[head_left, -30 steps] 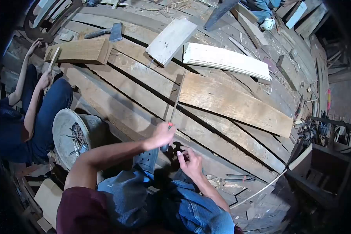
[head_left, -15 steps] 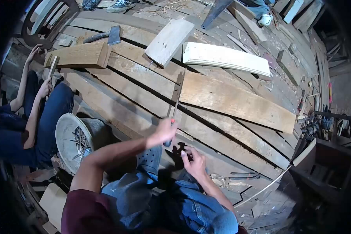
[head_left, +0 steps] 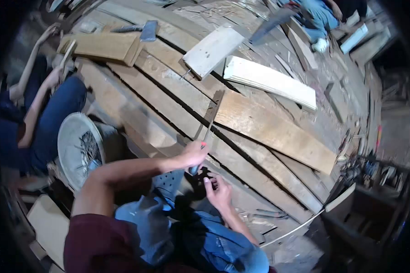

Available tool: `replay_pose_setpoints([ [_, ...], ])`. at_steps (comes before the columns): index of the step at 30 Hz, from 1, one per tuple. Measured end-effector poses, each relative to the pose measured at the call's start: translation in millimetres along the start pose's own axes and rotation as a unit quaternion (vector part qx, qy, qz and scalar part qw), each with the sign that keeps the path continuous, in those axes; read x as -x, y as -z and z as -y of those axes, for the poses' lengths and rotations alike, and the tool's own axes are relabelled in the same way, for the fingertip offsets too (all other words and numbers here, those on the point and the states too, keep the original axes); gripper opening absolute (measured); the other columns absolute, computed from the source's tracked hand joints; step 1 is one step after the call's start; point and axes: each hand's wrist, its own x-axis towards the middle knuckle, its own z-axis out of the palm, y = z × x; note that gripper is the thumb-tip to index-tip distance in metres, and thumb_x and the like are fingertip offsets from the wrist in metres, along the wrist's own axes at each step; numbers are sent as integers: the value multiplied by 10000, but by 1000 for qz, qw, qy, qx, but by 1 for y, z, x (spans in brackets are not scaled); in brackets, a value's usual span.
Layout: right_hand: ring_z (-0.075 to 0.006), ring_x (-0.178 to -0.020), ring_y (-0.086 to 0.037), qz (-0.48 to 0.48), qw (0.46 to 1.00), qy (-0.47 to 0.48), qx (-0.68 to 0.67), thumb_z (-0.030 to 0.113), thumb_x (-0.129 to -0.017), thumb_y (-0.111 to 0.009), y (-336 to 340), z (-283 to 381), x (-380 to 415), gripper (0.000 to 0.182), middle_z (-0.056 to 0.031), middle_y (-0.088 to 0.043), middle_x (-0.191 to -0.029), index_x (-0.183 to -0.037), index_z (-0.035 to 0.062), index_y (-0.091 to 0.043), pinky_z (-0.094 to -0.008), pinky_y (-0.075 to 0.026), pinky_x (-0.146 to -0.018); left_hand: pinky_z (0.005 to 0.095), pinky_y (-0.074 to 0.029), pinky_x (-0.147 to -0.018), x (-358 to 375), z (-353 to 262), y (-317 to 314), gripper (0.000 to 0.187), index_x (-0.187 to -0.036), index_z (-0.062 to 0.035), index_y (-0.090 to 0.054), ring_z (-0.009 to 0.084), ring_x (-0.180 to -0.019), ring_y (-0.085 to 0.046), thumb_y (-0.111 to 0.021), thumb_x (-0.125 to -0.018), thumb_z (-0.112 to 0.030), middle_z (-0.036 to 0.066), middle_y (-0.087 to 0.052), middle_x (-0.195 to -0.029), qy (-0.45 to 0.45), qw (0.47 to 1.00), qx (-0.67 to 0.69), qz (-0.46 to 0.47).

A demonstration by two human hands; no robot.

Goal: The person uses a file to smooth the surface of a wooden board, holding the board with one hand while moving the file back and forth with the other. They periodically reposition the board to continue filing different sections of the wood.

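Note:
My left hand (head_left: 194, 154) is closed round the grey and orange handle of what looks like a handsaw (head_left: 209, 128), seen nearly edge-on. Its thin blade points away from me and lies against the near-left end of a tan plank (head_left: 273, 127). My right hand (head_left: 219, 191) hovers just right of the handle, above my lap. Its fingers are loosely bent, with the thumb apart, and I see nothing in them. A dark shadow falls beside its fingertips.
Around the plank on the slatted platform (head_left: 159, 95) lie a pale block (head_left: 212, 50) with a nail sticking out, a white board (head_left: 271, 82), a thick beam (head_left: 100, 48) and a hatchet (head_left: 149, 31). A bucket of nails (head_left: 73, 136) stands left, near a person (head_left: 64, 104) holding a wooden strip.
My view has shifted and turned slightly, so the boards sit differently in the picture. My left hand stays on the saw handle; my right hand stays beside it, its fingers still bent.

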Motion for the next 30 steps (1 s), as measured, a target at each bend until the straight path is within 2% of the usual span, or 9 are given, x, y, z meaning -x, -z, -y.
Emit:
replay_pose_setpoints([
  [2, -260, -616, -699, 35, 999, -17, 5, 187, -930, -710, 5, -4, 3, 237, -154, -710, -749, -1086, 11, -682, -356, -547, -567, 388, -521, -486, 21, 21, 5, 427, -694, 13, -641, 228, -500, -661, -532, -965, -299, 109, -635, -555, 5, 999, -42, 26],
  [4, -228, -620, -701, 38, 998, -37, -14, 175, -930, -710, 4, -8, 4, 230, -142, -717, -753, -1086, 9, -685, -338, -551, -565, 386, -559, -495, 30, 25, 13, 356, -906, 60, -641, 237, -477, -671, -519, -979, -267, 123, -651, -575, 5, 997, -61, 55],
  [10, -55, -615, -616, 66, 995, -75, 10, 122, -940, -713, 7, -12, 7, 212, -56, -705, -761, -1113, 3, -687, -219, -507, -554, 423, -581, -571, -31, 14, -10, 343, -856, 50, -686, 293, -543, -697, -547, -928, -255, 167, -665, -608, -12, 1000, 14, -5],
  [13, -63, -625, -622, 71, 996, -58, 5, 128, -945, -709, 10, -13, 5, 235, -69, -707, -747, -1132, -10, -676, -230, -510, -549, 438, -590, -670, -4, 47, -22, 368, -873, 59, -689, 328, -633, -722, -562, -920, -283, 192, -688, -664, -191, 963, -117, -148],
  [14, -67, -627, -625, 75, 995, -69, 6, 128, -944, -710, 11, -12, 5, 238, -73, -708, -750, -1133, -13, -677, -233, -515, -555, 442, -585, -737, 5, 47, -14, 368, -901, 55, -687, 334, -708, -735, -575, -911, -296, 205, -702, -710, -75, 995, -60, -20],
  [19, -80, -631, -628, 60, 995, -79, 24, 111, -946, -703, 3, -11, 0, 231, -83, -704, -756, -1125, -31, -678, -236, -523, -579, 416, -582, -605, -16, 12, 2, 300, -919, 43, -653, 251, -542, -699, -536, -950, -231, 151, -664, -610, -40, 999, -28, 18],
  [26, -92, -618, -641, 53, 997, -60, 0, 95, -936, -705, -1, -4, -1, 205, -90, -706, -743, -1093, -35, -681, -246, -536, -565, 457, -584, -698, -2, 55, -8, 360, -883, 50, -671, 320, -547, -692, -584, -941, -295, 208, -686, -676, -96, 988, -100, -75],
  [28, -98, -618, -650, 53, 996, -66, 4, 104, -936, -706, -4, -4, 1, 210, -98, -709, -743, -1096, -30, -681, -252, -545, -567, 435, -577, -626, -18, 56, -9, 351, -836, 48, -688, 304, -556, -702, -587, -936, -272, 199, -687, -674, -265, 930, -163, -198],
  [30, -104, -621, -659, 60, 994, -87, 10, 115, -938, -707, -3, -1, 2, 216, -107, -712, -746, -1100, -24, -680, -258, -555, -573, 425, -571, -598, -12, 10, 10, 346, -893, 54, -680, 285, -561, -708, -588, -937, -276, 184, -669, -625, -61, 997, -53, -9],
])
